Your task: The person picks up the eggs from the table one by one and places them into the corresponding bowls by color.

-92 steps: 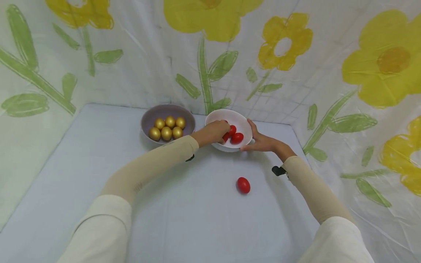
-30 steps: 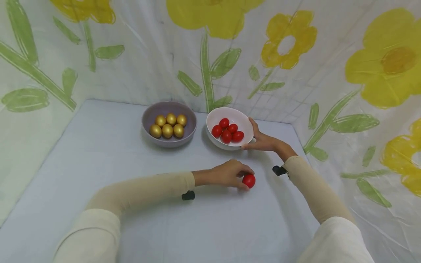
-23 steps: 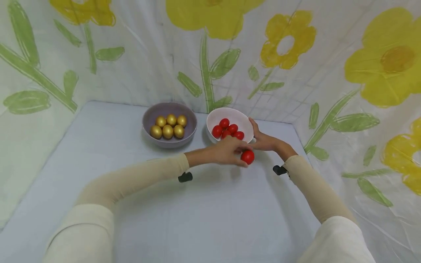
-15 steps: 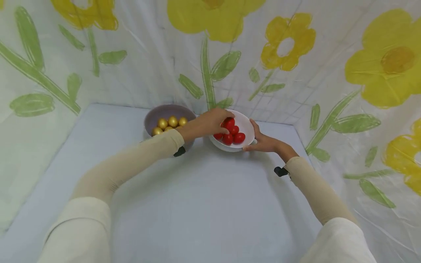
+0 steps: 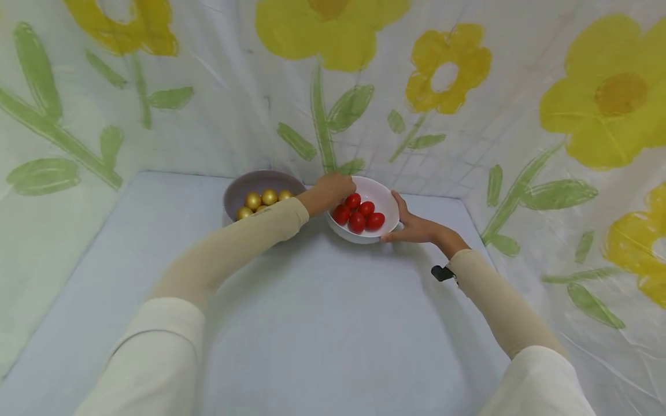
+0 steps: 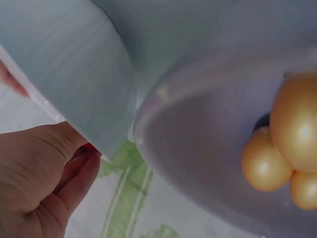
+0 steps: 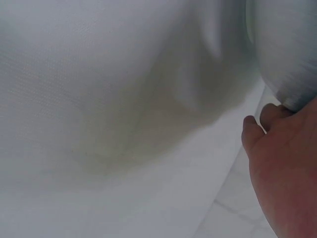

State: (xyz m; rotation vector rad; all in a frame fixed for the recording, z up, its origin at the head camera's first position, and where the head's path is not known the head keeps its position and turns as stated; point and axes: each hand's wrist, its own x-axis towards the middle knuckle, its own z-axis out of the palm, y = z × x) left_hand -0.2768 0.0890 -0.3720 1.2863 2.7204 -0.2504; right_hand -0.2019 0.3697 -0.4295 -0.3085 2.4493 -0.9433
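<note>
The white bowl (image 5: 386, 199) at the back of the table has several red eggs (image 5: 356, 222) in it. My right hand (image 5: 413, 227) grips the bowl's right side, thumb low in front and fingers behind. At the left rim, my left hand (image 5: 333, 189) reaches in from above with bent fingers. In the left wrist view a bit of a red egg (image 6: 89, 146) shows between its fingers, close against the rim; most of that egg is hidden. Beside it stands a purple-grey bowl (image 5: 241, 185) with several golden eggs (image 5: 252, 200), partly covered by my left forearm.
A pale cloth covers the table (image 5: 333, 323). Behind the bowls hangs a white curtain (image 5: 218, 115) printed with yellow flowers. The two bowls stand close together, the purple-grey one on the left.
My left hand took the lone red egg from the table and carried it up into the white bowl, then shifted to the left rim. My right hand has kept its grip on the bowl.
</note>
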